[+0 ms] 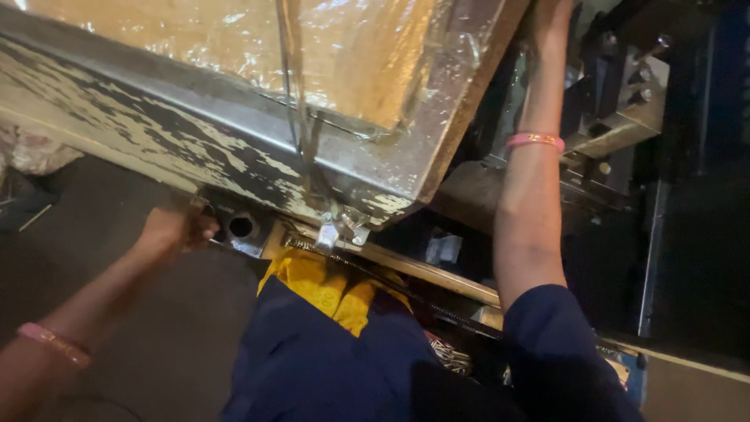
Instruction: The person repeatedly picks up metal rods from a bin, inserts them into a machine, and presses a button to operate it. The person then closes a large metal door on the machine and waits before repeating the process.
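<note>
1. We see the left hand (pixel 176 228) at the lower left of the frame, its fingers curled together around something small at the lower edge of the big tilted panel (pixel 156 133); what it grips is hidden by the hand itself.
2. Just right of that hand sits a metal bracket with a round hole (pixel 241 227), fixed under the panel's edge.
3. The panel fills the upper left and centre of the frame, its paint cream and badly flaked over dark metal, with a steel frame above that.
4. Inside the frame lies crinkled golden foil (pixel 234 39), shiny and wrinkled.
5. The right hand (pixel 549 19) reaches up at the top right of centre, along the panel's right edge; its fingers run out of the frame, so we cannot tell whether they are apart or clamped.
6. A pink bangle (pixel 534 140) circles the right forearm, and another pink band (pixel 53 344) the left wrist.
7. Dark machinery (pixel 625 101) stands at the upper right, behind the right arm.
8. A yellow cloth (pixel 312 281) shows at lower centre, below the panel, above dark blue clothing.
</note>
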